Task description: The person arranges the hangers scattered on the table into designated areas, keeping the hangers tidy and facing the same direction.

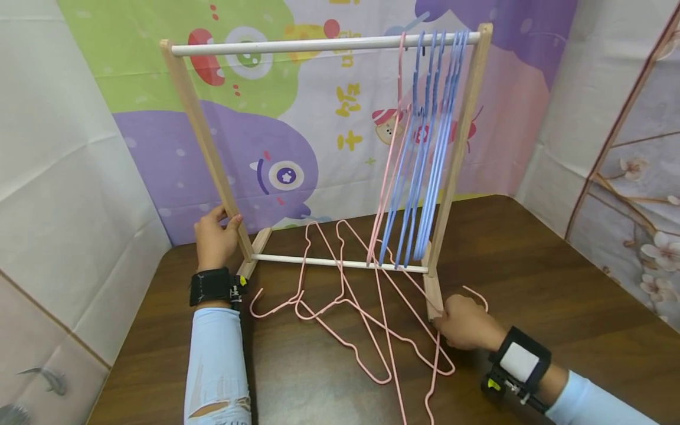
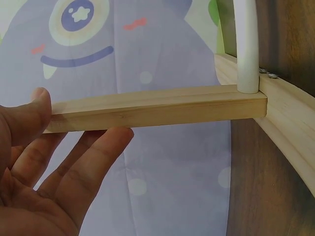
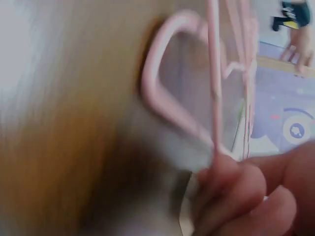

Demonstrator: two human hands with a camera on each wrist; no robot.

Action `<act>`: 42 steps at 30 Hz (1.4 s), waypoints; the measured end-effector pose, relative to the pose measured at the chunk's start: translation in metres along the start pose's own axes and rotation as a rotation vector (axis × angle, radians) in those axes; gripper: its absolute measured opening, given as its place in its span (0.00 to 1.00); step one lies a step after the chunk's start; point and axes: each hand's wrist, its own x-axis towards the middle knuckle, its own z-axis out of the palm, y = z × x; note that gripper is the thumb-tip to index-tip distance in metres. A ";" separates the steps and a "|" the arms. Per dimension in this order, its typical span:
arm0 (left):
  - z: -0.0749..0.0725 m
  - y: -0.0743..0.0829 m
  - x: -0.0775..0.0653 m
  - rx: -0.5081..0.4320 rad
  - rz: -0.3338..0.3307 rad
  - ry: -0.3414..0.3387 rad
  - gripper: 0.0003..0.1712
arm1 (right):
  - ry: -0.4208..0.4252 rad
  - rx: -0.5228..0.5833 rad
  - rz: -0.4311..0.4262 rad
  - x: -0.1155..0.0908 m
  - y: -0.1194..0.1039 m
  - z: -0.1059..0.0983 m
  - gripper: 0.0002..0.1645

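Observation:
My left hand (image 1: pixel 216 239) holds the left wooden post (image 1: pixel 204 136) of a small garment rack. In the left wrist view, the thumb lies on one side of that post (image 2: pixel 162 109) and the fingertips touch the other. By the rack's right foot, my right hand (image 1: pixel 467 323) pinches a pink hanger (image 1: pixel 437 366) close to its hook. The right wrist view, partly blurred, has a thin pink hanger bar (image 3: pixel 215 73) rising from the curled fingers. Several more pink hangers (image 1: pixel 349 343) lie overlapping on the table, some across the rack's lower white bar (image 1: pixel 313 260).
On the right end of the top white rail (image 1: pixel 297 46) hang several blue hangers (image 1: pixel 440 153), with pink (image 1: pixel 382 189) to their left. A cartoon-print cloth (image 1: pixel 329 177) stands behind the rack. Floral panels (image 1: pixel 632 195) flank the brown table (image 1: pixel 510 248).

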 end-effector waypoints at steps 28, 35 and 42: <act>0.003 -0.003 0.002 -0.018 0.002 0.009 0.19 | 0.101 0.882 -0.084 -0.006 -0.082 0.025 0.10; 0.002 -0.002 0.002 -0.027 -0.007 0.001 0.19 | 0.075 0.879 -0.141 0.008 -0.099 0.036 0.10; 0.000 -0.002 0.001 -0.026 -0.001 -0.002 0.19 | 0.043 0.860 -0.207 0.013 -0.122 0.036 0.10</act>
